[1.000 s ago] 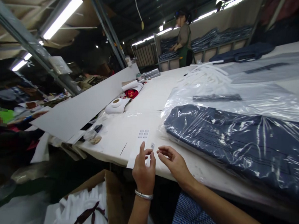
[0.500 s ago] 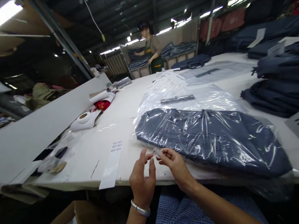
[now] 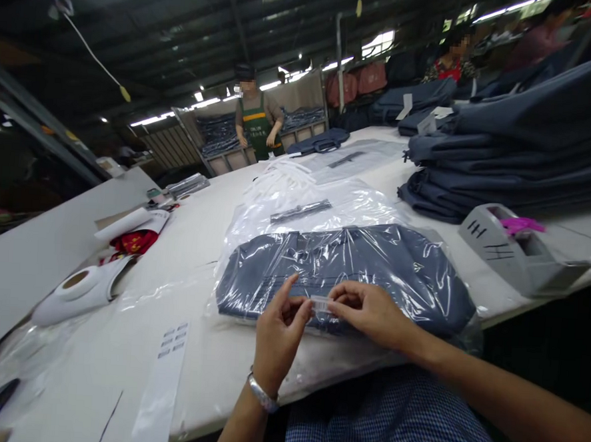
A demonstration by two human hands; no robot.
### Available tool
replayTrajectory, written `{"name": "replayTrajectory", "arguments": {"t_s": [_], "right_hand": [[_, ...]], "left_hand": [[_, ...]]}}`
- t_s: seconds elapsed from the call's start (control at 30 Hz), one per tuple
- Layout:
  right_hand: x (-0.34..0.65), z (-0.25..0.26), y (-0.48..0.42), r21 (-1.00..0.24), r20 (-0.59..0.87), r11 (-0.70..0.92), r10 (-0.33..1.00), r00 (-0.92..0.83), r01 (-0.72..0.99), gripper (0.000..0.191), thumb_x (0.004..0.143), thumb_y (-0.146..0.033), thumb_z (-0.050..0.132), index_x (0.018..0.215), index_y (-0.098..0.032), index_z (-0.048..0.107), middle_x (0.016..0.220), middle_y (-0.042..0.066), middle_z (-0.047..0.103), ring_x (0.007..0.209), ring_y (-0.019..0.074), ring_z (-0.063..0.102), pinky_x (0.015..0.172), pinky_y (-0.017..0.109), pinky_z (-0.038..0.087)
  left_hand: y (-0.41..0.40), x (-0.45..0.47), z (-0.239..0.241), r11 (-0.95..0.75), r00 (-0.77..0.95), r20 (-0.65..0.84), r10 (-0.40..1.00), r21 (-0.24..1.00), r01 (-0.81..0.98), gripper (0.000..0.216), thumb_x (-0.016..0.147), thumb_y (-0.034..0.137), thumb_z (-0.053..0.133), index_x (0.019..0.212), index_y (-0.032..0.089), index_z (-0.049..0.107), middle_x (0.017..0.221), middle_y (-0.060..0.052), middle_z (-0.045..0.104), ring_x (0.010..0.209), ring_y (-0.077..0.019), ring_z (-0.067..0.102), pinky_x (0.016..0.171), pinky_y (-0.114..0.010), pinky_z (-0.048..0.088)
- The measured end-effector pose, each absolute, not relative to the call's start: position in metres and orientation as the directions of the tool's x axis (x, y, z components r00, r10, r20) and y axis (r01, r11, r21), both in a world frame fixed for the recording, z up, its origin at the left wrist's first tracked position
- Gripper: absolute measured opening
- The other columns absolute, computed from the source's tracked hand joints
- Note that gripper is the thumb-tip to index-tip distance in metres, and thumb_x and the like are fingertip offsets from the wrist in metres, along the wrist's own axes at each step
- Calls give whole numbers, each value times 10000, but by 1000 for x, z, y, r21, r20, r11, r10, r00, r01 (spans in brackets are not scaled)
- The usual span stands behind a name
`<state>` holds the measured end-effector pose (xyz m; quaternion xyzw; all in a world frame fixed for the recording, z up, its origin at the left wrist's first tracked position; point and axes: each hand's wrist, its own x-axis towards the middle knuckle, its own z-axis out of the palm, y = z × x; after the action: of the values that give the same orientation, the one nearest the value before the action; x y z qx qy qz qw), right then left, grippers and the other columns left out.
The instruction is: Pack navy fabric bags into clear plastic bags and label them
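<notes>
Two hands: one left hand (image 3: pixel 278 333), one right hand (image 3: pixel 370 312). One small label (image 3: pixel 320 304), one bagged garment (image 3: pixel 373 266), one label strip (image 3: pixel 163 373), one white roll (image 3: pixel 78 288), one tape dispenser (image 3: pixel 514 251), two other people (image 3: pixel 254 122).

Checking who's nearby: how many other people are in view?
2 for certain: a person in a green apron at the table's far end, and a person in red behind the garment stacks. More may be hidden there.

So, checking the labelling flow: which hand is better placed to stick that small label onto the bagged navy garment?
Probably the right. The right hand pinches the small label and lies over the bagged navy garment; the left hand only meets the label's end, nearer the table edge.
</notes>
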<state>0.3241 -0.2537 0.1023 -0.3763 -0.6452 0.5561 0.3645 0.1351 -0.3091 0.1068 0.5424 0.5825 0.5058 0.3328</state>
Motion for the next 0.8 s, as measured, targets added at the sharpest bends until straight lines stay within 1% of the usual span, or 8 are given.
{"name": "replayTrajectory", "arguments": {"t_s": [0.1, 0.23, 0.4, 0.5, 0.63, 0.8], "right_hand": [[332, 105, -220, -995, -11, 36, 888, -460, 93, 213, 795, -375, 689, 868, -177, 662, 725, 29, 699, 684, 162, 649, 631, 267, 486], [325, 105, -176, -986, -49, 32, 884, -464, 164, 198, 786, -342, 683, 856, -159, 651, 714, 26, 697, 624, 119, 616, 529, 205, 437], [299, 95, -139, -942, -119, 32, 898, -424, 334, 146, 770, -306, 677, 755, -162, 658, 728, 40, 714, 595, 125, 618, 480, 199, 439], [287, 87, -127, -905, -145, 57, 891, -430, 423, 147, 772, -307, 663, 736, -164, 670, 711, 37, 719, 553, 125, 604, 463, 207, 432], [280, 79, -119, -870, -136, 92, 900, -415, 485, 130, 759, -287, 662, 737, -164, 697, 696, 25, 723, 522, 116, 593, 499, 213, 432], [275, 71, -116, -833, -117, 120, 916, -384, 540, 123, 750, -272, 648, 741, -164, 706, 688, 21, 724, 520, 128, 604, 517, 223, 435]], "left_hand": [[-281, 126, 107, -163, -203, 267, 942, 893, 419, 522, 870, 386, 633, 1356, 234, 520, 1013, -46, 734, 839, -159, 710, 832, -322, 586], [-247, 109, 106, -195, -178, 339, 924, 816, 544, 421, 880, 359, 617, 1284, 240, 591, 989, -34, 743, 857, -163, 711, 839, -319, 577], [-216, 94, 100, -220, -93, 366, 926, 724, 653, 340, 894, 290, 583, 1229, 246, 625, 998, -26, 749, 859, -160, 704, 800, -300, 576], [-203, 88, 93, -254, -15, 373, 928, 661, 706, 318, 901, 268, 565, 1212, 257, 634, 1010, -20, 750, 854, -155, 700, 772, -283, 572], [-190, 82, 85, -254, 55, 334, 941, 590, 767, 294, 910, 267, 552, 1186, 261, 652, 1023, -14, 751, 829, -152, 697, 763, -279, 561], [-183, 81, 78, -283, 126, 310, 942, 537, 795, 295, 905, 244, 565, 1184, 265, 656, 1065, -9, 747, 908, -175, 689, 822, -304, 538]]}}
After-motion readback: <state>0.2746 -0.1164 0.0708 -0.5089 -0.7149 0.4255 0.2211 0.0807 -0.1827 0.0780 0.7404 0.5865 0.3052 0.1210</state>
